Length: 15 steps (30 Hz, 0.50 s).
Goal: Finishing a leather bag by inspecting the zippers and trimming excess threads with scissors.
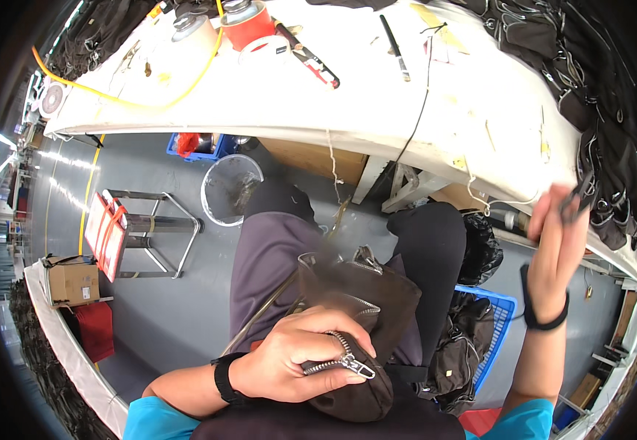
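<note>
My left hand point(296, 352) grips a dark brown fabric piece point(362, 400) by its zipper, with a silver zipper pull point(359, 367) at the thumb. More of the brown fabric point(392, 308), with another zipper, lies across my lap between my knees. Raised at the right, near the table edge, my right hand point(553, 242) has its fingers closed on a small dark metal tool point(573, 205), which looks like snips but is smeared by motion. A dark blurred patch over the lap fabric is too unclear to name.
The white-covered table point(186, 125) holds cans point(249, 29), markers, cord and piles of dark fabric pieces point(608, 176) at right. Below are a bucket point(230, 187), a stool point(135, 227) on the left, a box point(72, 282) and a blue crate point(502, 323) of dark items.
</note>
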Motion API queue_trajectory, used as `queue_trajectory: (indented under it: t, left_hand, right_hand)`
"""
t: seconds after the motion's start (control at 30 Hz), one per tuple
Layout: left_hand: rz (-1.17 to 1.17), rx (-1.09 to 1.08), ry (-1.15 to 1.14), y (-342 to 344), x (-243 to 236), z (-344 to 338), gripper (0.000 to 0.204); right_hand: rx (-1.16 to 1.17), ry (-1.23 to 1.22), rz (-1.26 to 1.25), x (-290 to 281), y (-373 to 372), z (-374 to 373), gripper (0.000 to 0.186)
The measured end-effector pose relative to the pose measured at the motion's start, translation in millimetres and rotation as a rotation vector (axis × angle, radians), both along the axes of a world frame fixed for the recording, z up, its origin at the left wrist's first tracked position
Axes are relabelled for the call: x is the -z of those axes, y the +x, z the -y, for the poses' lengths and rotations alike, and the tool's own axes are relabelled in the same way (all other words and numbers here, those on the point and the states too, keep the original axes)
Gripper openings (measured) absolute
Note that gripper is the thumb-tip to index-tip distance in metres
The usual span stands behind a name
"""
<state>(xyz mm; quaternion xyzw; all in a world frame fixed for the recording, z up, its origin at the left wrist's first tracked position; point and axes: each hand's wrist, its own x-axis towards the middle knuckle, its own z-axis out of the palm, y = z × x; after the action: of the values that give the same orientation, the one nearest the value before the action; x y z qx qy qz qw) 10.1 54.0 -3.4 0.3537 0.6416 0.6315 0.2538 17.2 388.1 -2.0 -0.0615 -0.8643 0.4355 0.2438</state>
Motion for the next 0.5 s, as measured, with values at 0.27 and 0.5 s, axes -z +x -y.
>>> queue_trajectory:
  t: [0.27, 0.5]
  left_hand:
    - [-0.005, 0.016, 0.015, 2.5, 3.3, -0.8, 0.032]
    - [0.056, -0.007, 0.043, 2.6, 2.2, -2.7, 0.030]
  right_hand:
    - [-0.673, -0.085, 0.289, -1.5, 74.4, 76.0, 0.027]
    - [-0.704, -0.026, 0.216, 1.3, 70.1, 81.1, 0.029]
